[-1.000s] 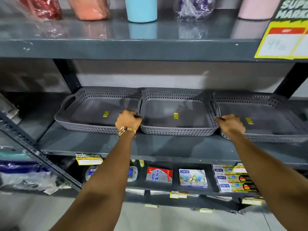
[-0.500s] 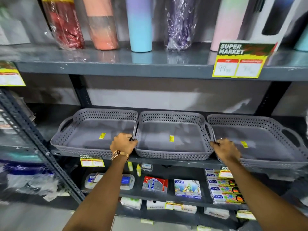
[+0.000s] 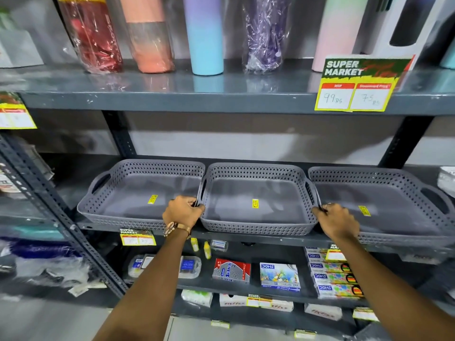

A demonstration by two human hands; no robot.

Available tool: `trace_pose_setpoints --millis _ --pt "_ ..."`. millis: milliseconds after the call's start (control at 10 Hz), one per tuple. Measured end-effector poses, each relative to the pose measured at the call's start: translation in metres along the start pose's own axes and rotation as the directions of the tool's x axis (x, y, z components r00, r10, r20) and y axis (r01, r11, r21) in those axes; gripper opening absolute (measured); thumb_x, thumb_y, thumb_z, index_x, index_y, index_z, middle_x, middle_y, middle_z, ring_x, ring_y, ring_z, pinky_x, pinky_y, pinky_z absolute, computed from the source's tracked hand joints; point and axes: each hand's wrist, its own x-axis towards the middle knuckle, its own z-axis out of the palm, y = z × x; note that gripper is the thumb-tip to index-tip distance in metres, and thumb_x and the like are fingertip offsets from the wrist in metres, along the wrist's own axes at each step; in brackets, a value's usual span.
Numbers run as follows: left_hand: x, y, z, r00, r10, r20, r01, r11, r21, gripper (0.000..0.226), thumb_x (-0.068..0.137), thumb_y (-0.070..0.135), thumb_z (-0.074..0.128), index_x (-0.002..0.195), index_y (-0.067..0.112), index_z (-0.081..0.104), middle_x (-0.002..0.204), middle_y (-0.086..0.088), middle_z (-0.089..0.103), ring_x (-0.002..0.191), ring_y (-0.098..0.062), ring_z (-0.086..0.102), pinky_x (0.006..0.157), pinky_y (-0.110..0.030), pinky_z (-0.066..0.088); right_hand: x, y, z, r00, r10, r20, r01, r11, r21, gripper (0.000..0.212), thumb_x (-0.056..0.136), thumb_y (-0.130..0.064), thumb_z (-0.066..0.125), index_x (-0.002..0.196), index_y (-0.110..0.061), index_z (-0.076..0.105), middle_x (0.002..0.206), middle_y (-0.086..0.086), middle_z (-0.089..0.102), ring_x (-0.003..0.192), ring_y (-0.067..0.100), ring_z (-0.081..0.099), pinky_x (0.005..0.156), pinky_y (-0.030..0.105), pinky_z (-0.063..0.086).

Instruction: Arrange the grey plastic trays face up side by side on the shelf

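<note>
Three grey perforated plastic trays lie face up in a row on the dark grey middle shelf point(image 3: 246, 238), each with a yellow sticker inside. My left hand point(image 3: 182, 211), with a gold watch at the wrist, grips the left handle of the middle tray point(image 3: 234, 203), where it meets the left tray point(image 3: 128, 190). My right hand point(image 3: 336, 221) grips the middle tray's right handle, against the right tray point(image 3: 398, 203). The right tray's front edge overhangs the shelf lip.
Tall wrapped bottles point(image 3: 204, 33) stand on the shelf above, with a yellow price sign point(image 3: 354, 94) on its edge. Boxes of stationery point(image 3: 279, 276) fill the shelf below. A slanted metal upright point(image 3: 61, 222) crosses at the left.
The view has tilted upward, so the upper shelf and bottles show more. Both hands stay on the middle tray's handles; the trays sit about as before.
</note>
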Motion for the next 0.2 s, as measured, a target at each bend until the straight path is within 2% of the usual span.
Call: trace_pose_setpoints --millis 100,200 --pt "0.000 -0.001 0.000 0.999 0.013 0.034 -0.014 0.999 0.029 0.019 0.064 0.044 0.072 0.068 0.025 0.071 0.068 -0.004 0.071 0.073 -0.033 0.067 0.060 -0.029 0.051 -0.002 0.000 -0.004 0.999 -0.019 0.039 0.018 1.000 0.016 0.055 0.089 -0.060 0.044 0.098 -0.013 0.069 0.102 0.019 0.071 0.097 0.039 0.066 0.079 0.040 0.049" --pt "-0.003 0.002 -0.007 0.996 0.087 0.030 -0.089 0.991 0.097 0.031 0.074 0.055 0.064 0.082 0.026 0.070 0.074 -0.010 0.071 0.080 -0.037 0.067 0.062 -0.037 0.054 -0.012 -0.005 -0.020 0.997 -0.074 0.018 0.072 0.989 0.126 0.069 0.090 -0.064 0.036 0.128 -0.011 0.059 0.125 0.023 0.063 0.117 0.041 0.058 0.091 0.049 0.047"
